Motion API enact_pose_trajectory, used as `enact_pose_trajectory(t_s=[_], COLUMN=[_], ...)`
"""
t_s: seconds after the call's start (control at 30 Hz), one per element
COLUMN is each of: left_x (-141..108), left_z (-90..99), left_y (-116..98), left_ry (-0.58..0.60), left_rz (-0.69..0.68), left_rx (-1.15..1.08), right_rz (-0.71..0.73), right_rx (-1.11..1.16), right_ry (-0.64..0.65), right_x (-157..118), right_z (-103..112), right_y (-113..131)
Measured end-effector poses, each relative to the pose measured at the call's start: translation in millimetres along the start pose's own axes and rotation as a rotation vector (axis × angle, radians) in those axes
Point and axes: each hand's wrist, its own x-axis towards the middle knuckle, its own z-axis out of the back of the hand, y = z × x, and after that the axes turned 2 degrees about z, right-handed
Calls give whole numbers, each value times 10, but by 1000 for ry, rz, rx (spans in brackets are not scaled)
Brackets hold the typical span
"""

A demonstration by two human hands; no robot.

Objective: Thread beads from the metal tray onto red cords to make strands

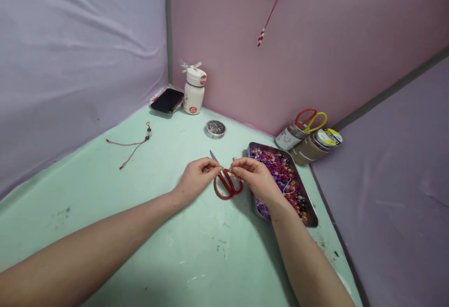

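My left hand (200, 176) is closed in a pinch, its thumb and forefinger together. What it holds is too small to make out. Facing it, my right hand (255, 176) also pinches with its fingertips, and a tiny greyish bead-like piece (234, 159) shows at them. Red-handled scissors (224, 192) lie on the table below and between both hands, partly covered by the fingertips. Under my right wrist stands a metal tray (313, 208) of loose purple, red, black and orange beads. A small round clear case (215, 129) sits beyond my hands.
A red cord with dark beads (148, 134) lies at left. Farther back are a phone (168, 100) and a white bottle (194, 92). Two jars (287, 139) stand behind the tray, one holding red and yellow scissors (315, 120). A beaded cord (269, 19) hangs on the pink wall.
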Motion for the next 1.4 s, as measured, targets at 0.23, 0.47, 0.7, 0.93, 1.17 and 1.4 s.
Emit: enact_pose_trajectory(t_s=[0.23,0.47,0.7,0.93,1.17,1.4], left_x=[-3,-2,-2,-7,-18,-21], left_z=[2,-3,-7,-11,-8,-14], left_y=[6,22,29,31,-3,0], left_ry=[5,16,30,35,41,41], left_rz=[-2,6,-9,-13,-13,0], left_rx=[0,4,5,9,14,3], right_rz=[9,30,38,31,29,24], right_rx=[-27,-71,-91,-101,-85,-116], right_ry=[-17,4,22,16,37,23], right_x=[-6,-8,-10,-7,-8,1], right_z=[-22,-19,-26,-33,-37,-27], right_y=[22,14,24,17,13,7])
